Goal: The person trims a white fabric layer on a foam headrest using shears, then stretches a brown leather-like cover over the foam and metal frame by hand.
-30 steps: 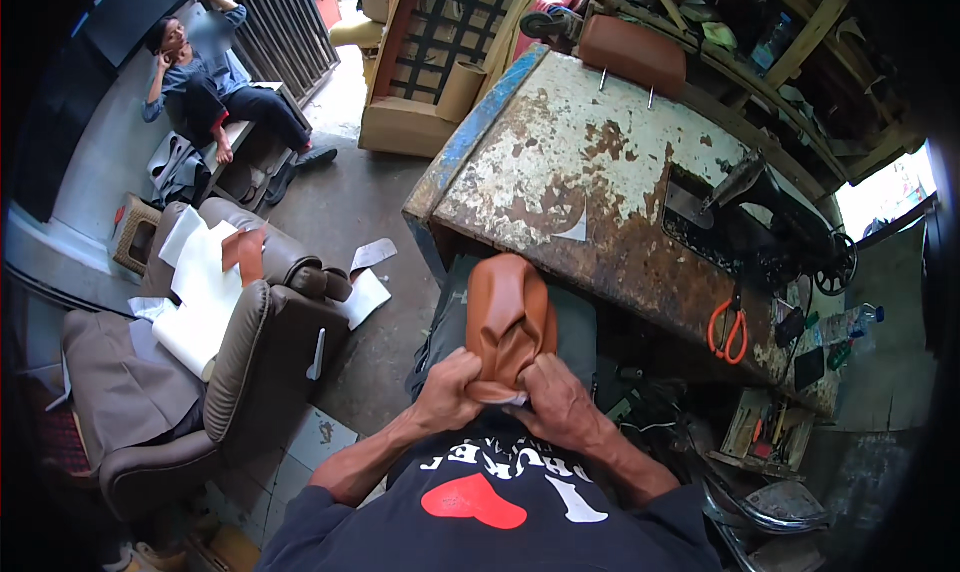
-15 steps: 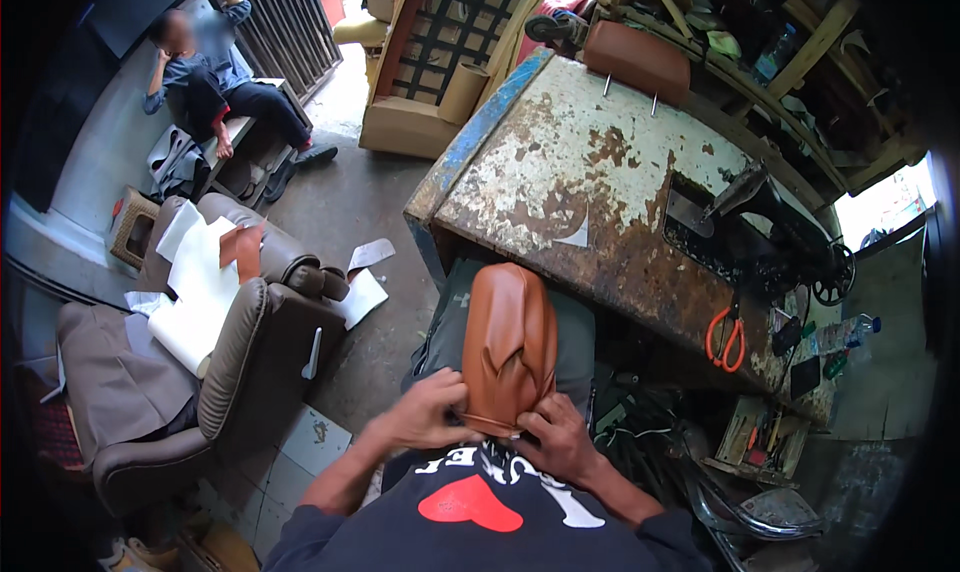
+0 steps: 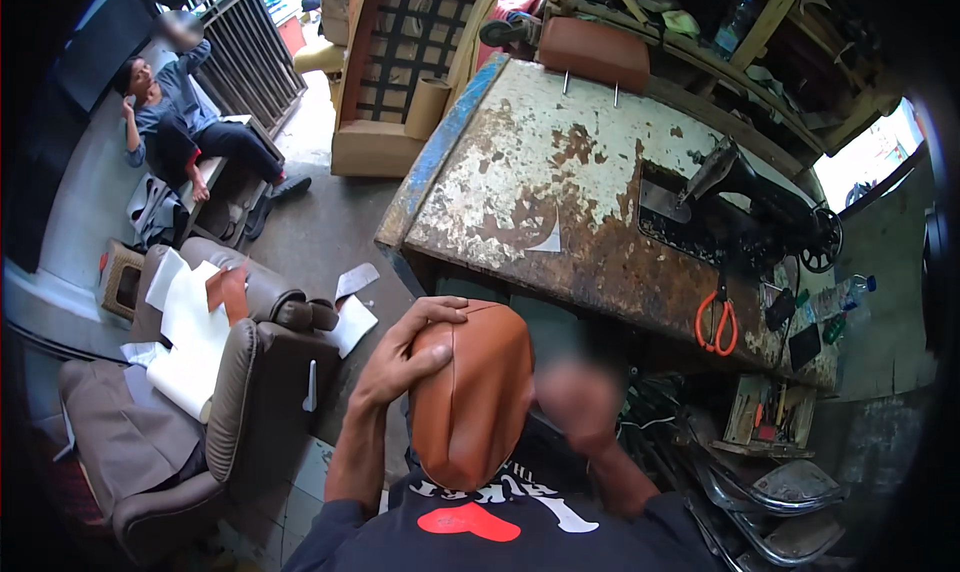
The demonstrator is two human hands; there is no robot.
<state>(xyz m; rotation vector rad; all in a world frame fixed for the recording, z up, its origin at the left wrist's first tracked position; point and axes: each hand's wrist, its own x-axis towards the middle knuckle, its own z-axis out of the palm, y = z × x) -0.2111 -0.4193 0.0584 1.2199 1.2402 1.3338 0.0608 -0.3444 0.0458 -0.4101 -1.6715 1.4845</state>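
Leather cover held on the near side of the table. The seamed brown leather cover [image 3: 478, 402] lay in front of the worker's dark T-shirt [image 3: 640, 537], short of the table's [image 3: 520, 197] near edge and apart from it. Its long axis ran roughly toward the table: the rounded end faced that edge, and the opposite end lay against the shirt, away from the table.

The left hand [image 3: 400, 362] held the cover at the corner closer to the table, its thumb on the upward face and its fingers bent over the rounded end. The cover thus lay directly to the right of this hand, which was the nearer of the two. The right hand [image 3: 580, 402], also short of the table's near edge, stood just beside the cover's right flank; because it was blurred, its finger spread and any contact could not be told.

On the table were a brown headrest [image 3: 595, 50] at the far edge, a black sewing machine [image 3: 745, 187] toward the right end, and orange-handled scissors [image 3: 717, 324] near the front edge.
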